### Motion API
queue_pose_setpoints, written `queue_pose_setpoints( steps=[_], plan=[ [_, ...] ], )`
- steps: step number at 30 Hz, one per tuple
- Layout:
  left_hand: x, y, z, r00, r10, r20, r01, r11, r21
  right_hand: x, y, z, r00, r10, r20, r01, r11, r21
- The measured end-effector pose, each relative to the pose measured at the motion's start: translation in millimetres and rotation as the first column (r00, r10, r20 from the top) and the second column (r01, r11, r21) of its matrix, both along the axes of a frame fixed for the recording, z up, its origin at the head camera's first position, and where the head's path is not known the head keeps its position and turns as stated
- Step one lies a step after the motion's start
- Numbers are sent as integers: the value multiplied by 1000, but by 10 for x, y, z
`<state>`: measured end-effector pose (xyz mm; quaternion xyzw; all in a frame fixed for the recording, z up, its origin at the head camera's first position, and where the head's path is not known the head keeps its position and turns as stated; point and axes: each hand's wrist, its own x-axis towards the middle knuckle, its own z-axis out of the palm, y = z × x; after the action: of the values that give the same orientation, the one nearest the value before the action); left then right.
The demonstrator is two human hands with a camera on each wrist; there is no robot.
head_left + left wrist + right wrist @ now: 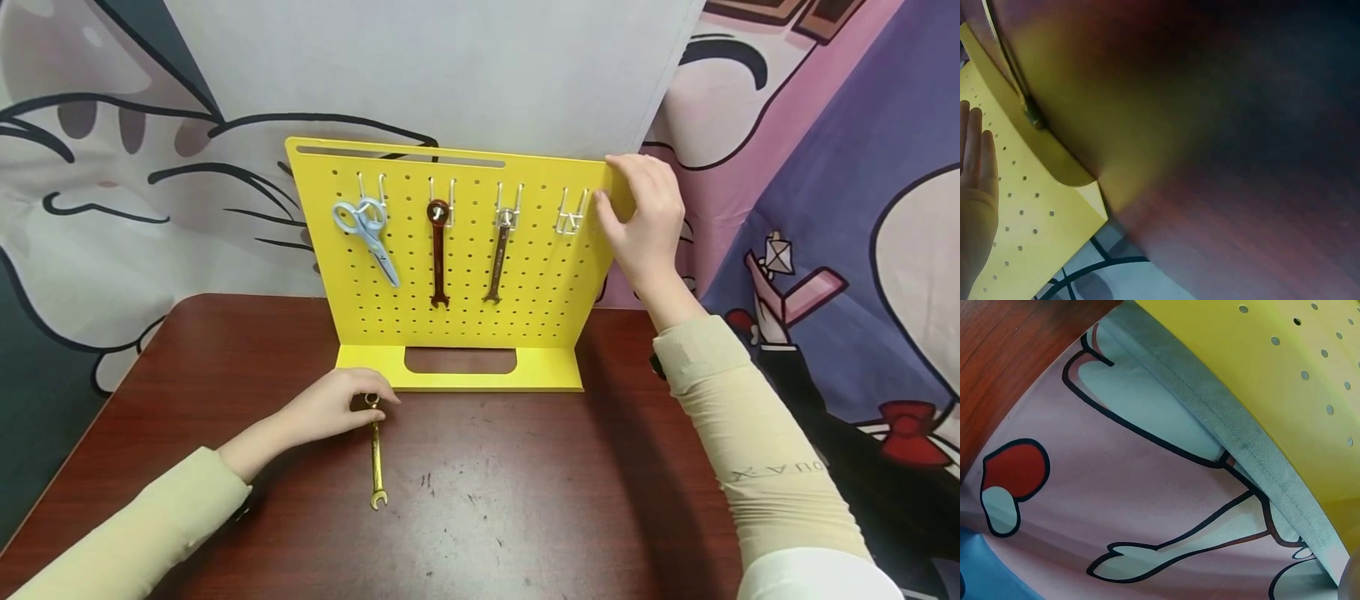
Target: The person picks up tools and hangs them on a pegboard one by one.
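My left hand (341, 404) hovers over the ring end of a gold combination wrench (377, 458) lying on the table, thumb and fingers spread about that end. In the left wrist view, the fingers (974, 140) look straight, apart from the wrench (1032, 114). At the upper right corner of the yellow pegboard (480, 292), my right hand (648, 217) holds the edge, its thumb on the front face. Light-blue scissors (369, 229), a dark bronze wrench (438, 258) and a silver wrench (498, 258) hang on hooks. The rightmost hook (570, 218) carries nothing.
The board's base (367, 357), with a cut-out slot, rests on a dark red-brown table (525, 492). Cartoon-printed cloth (82, 200) hangs behind and at the right. A white panel (450, 67) stands behind the board.
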<state>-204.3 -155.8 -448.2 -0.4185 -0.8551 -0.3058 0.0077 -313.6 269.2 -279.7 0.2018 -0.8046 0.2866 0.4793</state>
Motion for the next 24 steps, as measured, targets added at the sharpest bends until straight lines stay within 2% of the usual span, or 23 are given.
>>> queue_pose_setpoints(
  steps=[7, 12, 17, 24],
  plan=[
    [10, -12, -62, 999, -20, -46, 14, 992, -122, -7, 12, -12, 1000, 2, 2, -2, 1000, 0],
    [26, -13, -93, 993, -79, -92, 59, 979, -197, -15, 8, -5, 1000, 6, -3, -6, 1000, -2],
    [31, -19, -127, 982, -115, -151, 80, 971, -225, -13, 3, -2, 1000, 4, -5, -4, 1000, -3],
    [21, -52, -165, 981, -117, -154, 81, 971, -224, -10, 3, -8, 1000, -1, -4, 1, 1000, -3]
  ],
)
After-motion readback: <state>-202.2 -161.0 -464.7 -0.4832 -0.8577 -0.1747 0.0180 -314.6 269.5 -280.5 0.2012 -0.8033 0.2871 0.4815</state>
